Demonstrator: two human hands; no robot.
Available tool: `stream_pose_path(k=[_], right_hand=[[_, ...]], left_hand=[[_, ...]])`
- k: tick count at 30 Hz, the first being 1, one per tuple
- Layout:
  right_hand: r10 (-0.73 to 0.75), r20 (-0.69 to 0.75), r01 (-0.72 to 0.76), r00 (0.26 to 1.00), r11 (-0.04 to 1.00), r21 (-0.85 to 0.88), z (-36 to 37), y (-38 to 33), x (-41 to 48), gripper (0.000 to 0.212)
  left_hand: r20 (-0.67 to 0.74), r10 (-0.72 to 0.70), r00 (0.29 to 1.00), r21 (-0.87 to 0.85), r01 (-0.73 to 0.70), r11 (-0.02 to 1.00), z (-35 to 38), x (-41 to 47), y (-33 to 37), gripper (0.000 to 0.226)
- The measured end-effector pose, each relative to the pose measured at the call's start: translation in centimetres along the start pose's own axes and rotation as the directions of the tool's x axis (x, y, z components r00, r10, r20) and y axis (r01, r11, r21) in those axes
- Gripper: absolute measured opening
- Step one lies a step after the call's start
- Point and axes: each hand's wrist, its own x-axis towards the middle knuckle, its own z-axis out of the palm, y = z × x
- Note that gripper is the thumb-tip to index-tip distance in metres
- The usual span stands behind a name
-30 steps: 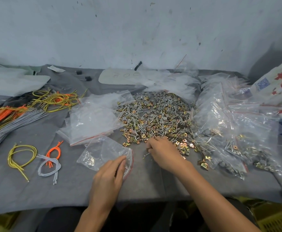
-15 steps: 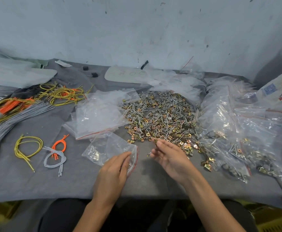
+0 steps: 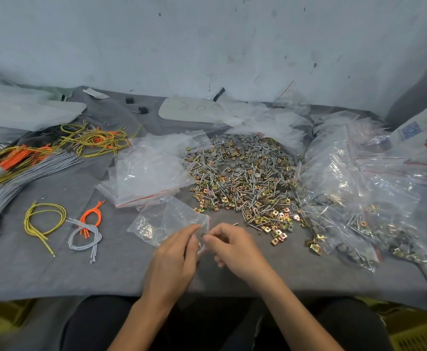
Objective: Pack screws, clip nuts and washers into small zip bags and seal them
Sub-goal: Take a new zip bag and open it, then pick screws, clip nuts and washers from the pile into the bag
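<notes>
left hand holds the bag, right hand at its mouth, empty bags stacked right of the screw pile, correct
No: the head view shows the empty bags lying left of the screw pile. The left hand does hold the bag, with the right hand at its mouth.

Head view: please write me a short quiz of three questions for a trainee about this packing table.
1. True or false: the left hand holds the small zip bag at its mouth.
2. Where does the stack of empty bags lie, relative to the loose hardware pile? A) to its left B) to its right C) on the floor
3. What colour is the strip along the small zip bag's mouth?
Key: 1 true; 2 A; 3 red.
</notes>
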Motion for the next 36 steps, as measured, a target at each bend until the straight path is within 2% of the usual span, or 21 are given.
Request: stream_pose_path(k=[3, 5, 7, 10, 14, 18, 23, 27, 29, 31, 36], right_hand=[[-0.117, -0.046, 0.091, 0.992, 0.921, -0.379, 1.3, -0.2, 0.7, 0.016], [-0.18, -0.086, 0.11, 0.98, 0.848, -0.519, 2.0, -0.3, 1.0, 0.016], [-0.22, -0.101, 0.122, 0.97, 0.806, -0.579, 2.5, -0.3, 1.0, 0.016], [-0.257, -0.085, 0.163, 0.963, 0.8, -0.578, 2.5, -0.2, 0.7, 0.016], [-0.239, -0.097, 0.169, 0.966, 0.871, -0.462, 1.4, 0.3, -0.3, 0.028], [-0.194, -0.122, 0.145, 0.973, 0.933, -0.331, 1.3, 0.3, -0.7, 0.015], [-0.319, -0.026, 0.258, 0.947, 0.811, -0.525, 2.8, -0.8, -0.4, 0.008], [-0.345, -0.003, 0.287, 0.938, 0.785, -0.549, 2.9, -0.5, -0.5, 0.019], [-0.359, -0.058, 0.284, 0.931, 0.817, -0.501, 2.0, 0.2, -1.1, 0.022], [-0.351, -0.144, 0.242, 0.925, 0.838, -0.489, 0.2, 1.3, -1.8, 0.017], [-0.286, -0.403, 0.018, 0.87, 0.833, -0.553, -6.3, 4.5, -3.5, 0.01]], left_hand=[[-0.001, 0.011, 1.0, -0.015, -0.011, 1.0, -0.1, -0.1, 0.1, 0.036], [-0.014, 0.016, 1.0, -0.035, -0.016, 0.999, -0.2, -0.1, 0.1, 0.036], [-0.025, 0.011, 1.0, -0.056, -0.012, 0.998, -0.3, -0.1, 0.1, 0.035], [-0.055, -0.016, 0.998, -0.097, 0.011, 0.995, -0.3, 0.0, 0.0, 0.032], [-0.079, -0.111, 0.991, -0.178, 0.096, 0.979, -0.4, 0.2, 0.1, 0.032], [-0.063, -0.126, 0.99, -0.194, 0.112, 0.975, -0.5, 0.2, 0.2, 0.031], [-0.061, -0.128, 0.99, -0.209, 0.113, 0.972, -0.4, 0.3, 0.2, 0.032], [-0.058, -0.122, 0.991, -0.203, 0.108, 0.973, -0.4, 0.3, 0.1, 0.032], [-0.06, -0.124, 0.99, -0.198, 0.11, 0.974, -0.5, 0.2, 0.1, 0.031], [-0.06, -0.131, 0.99, -0.208, 0.116, 0.971, -0.5, 0.2, 0.3, 0.031], [-0.052, -0.143, 0.988, -0.202, 0.13, 0.971, -0.6, 0.2, 0.7, 0.032]])
